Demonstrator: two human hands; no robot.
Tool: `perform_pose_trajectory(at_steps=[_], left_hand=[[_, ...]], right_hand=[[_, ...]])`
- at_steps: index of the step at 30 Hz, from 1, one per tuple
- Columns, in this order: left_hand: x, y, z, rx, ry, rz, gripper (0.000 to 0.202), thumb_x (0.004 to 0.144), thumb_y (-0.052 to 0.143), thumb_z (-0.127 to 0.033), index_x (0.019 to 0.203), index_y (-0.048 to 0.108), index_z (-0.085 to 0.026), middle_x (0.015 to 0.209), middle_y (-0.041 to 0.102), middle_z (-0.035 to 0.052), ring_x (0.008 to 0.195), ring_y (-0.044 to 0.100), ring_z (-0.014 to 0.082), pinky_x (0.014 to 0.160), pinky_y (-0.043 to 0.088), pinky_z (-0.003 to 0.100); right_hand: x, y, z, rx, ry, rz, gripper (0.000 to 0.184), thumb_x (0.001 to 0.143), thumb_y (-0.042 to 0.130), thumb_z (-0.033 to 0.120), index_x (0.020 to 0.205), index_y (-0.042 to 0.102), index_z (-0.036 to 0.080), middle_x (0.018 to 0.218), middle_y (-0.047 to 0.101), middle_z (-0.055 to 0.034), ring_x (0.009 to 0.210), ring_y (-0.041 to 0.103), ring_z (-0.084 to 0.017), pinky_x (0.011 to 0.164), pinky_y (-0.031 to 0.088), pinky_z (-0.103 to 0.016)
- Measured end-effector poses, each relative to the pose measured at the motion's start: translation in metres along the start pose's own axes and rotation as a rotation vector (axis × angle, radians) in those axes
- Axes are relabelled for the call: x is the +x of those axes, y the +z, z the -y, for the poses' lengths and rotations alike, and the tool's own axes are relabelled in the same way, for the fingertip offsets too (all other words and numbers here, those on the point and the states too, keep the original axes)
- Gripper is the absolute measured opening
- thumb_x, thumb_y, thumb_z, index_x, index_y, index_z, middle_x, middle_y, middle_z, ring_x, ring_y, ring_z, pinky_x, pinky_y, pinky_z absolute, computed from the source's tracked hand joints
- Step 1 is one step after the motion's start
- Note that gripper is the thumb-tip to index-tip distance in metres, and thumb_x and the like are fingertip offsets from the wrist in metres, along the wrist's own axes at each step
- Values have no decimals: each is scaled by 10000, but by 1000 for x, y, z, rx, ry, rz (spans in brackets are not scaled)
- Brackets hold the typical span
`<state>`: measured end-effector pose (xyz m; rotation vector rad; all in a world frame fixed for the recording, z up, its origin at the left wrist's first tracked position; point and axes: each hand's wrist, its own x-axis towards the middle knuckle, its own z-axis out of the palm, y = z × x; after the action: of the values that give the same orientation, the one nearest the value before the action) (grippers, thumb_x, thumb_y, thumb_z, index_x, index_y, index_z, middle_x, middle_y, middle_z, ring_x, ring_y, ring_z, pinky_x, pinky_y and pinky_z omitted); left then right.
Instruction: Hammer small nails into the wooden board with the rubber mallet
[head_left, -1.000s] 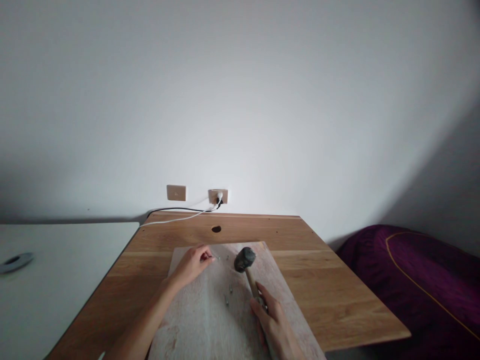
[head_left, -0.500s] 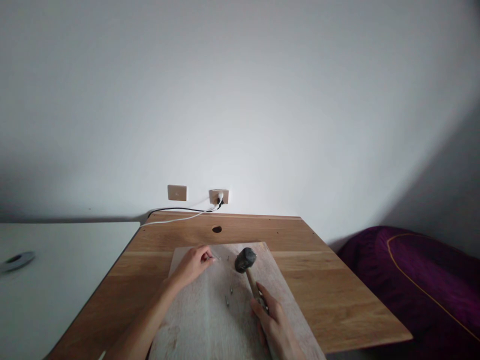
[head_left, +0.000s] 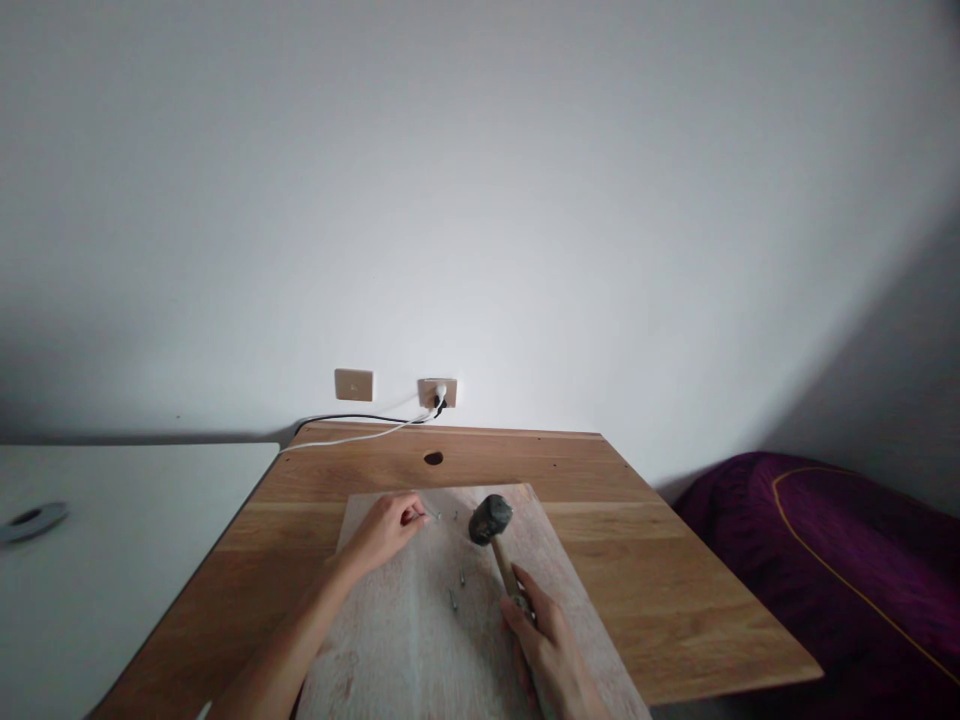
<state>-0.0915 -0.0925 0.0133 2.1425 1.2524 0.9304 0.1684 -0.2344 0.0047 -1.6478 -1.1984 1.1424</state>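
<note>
My right hand (head_left: 551, 635) is wrapped round the wooden handle of a mallet (head_left: 491, 520) with a black head. The mallet head hangs over the upper part of a pale wooden board (head_left: 382, 630). At the board's far left, the fingers of my left hand (head_left: 394, 522) are pinched on a thin nail (head_left: 433, 515), whose end shows beyond the fingertips. Between the hands, a small nail (head_left: 456, 515) stands near the mallet head. Two more nails, one (head_left: 462, 578) behind the other (head_left: 453, 600), stick up nearer the middle of the board.
Under the board is a wooden table (head_left: 675, 600) with a round cable hole (head_left: 433, 458). A white surface (head_left: 150, 560) with a roll of tape (head_left: 34, 522) adjoins on the left. Cables run to a wall socket (head_left: 437, 393). A purple cushioned item (head_left: 840, 560) lies at right.
Almost nothing differs. Both hands, the mallet and the nails keep their places, with only a very slight shift of the whole view.
</note>
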Motion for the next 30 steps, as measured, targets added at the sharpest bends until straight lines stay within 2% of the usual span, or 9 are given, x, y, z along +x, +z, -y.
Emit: perform_pose_trajectory(at_steps=[7, 12, 18, 22, 26, 28, 30], left_hand=[[0, 0, 2, -5, 23, 12, 236, 893, 593, -355, 784, 691, -170, 637, 596, -5, 607, 513, 144, 620, 350, 244], [0, 0, 2, -18, 19, 28, 229, 902, 593, -328, 818, 728, -163, 645, 618, -1, 597, 521, 139, 609, 347, 237], [0, -1, 1, -23, 34, 39, 240, 915, 585, -317, 860, 766, -170, 700, 681, 21, 645, 571, 152, 648, 386, 242], [0, -1, 2, -40, 30, 50, 251, 923, 562, -307, 905, 775, -176, 769, 716, 39, 685, 599, 161, 666, 403, 248], [0, 1, 6, 1, -1, 48, 289, 864, 633, -310, 1093, 749, -177, 673, 608, -21, 632, 527, 142, 638, 368, 242], [1, 2, 7, 18, -27, 44, 422, 807, 693, -305, 1211, 698, -186, 671, 563, -48, 630, 504, 138, 623, 350, 236], [1, 1, 7, 23, -48, 49, 491, 792, 718, -331, 1260, 665, -192, 702, 563, -47, 646, 508, 145, 617, 346, 239]], right_hand=[[2, 3, -1, 24, 5, 5, 895, 832, 518, 746, 1477, 471, 127, 859, 652, -51, 408, 489, -107, 351, 357, -251], [0, -1, 0, -7, -14, 10, 845, 835, 532, 760, 1453, 512, 184, 840, 677, -48, 446, 545, -138, 385, 387, -260], [-3, 1, 7, -20, 11, 27, 936, 828, 502, 780, 1487, 445, 117, 916, 663, -76, 449, 523, -120, 393, 382, -260], [0, -1, 1, -49, 3, -21, 898, 796, 532, 799, 1437, 534, 170, 904, 700, -77, 549, 619, -178, 451, 443, -280], [4, 0, 4, -76, -111, -94, 783, 803, 594, 729, 1352, 620, 172, 942, 724, -109, 717, 690, -234, 532, 504, -289], [4, 4, 16, -71, -125, -50, 773, 829, 583, 697, 1383, 587, 157, 898, 713, -92, 596, 650, -185, 457, 462, -255], [3, 11, 32, -43, -111, 32, 783, 866, 546, 668, 1444, 512, 141, 841, 684, -57, 417, 528, -112, 351, 362, -222]])
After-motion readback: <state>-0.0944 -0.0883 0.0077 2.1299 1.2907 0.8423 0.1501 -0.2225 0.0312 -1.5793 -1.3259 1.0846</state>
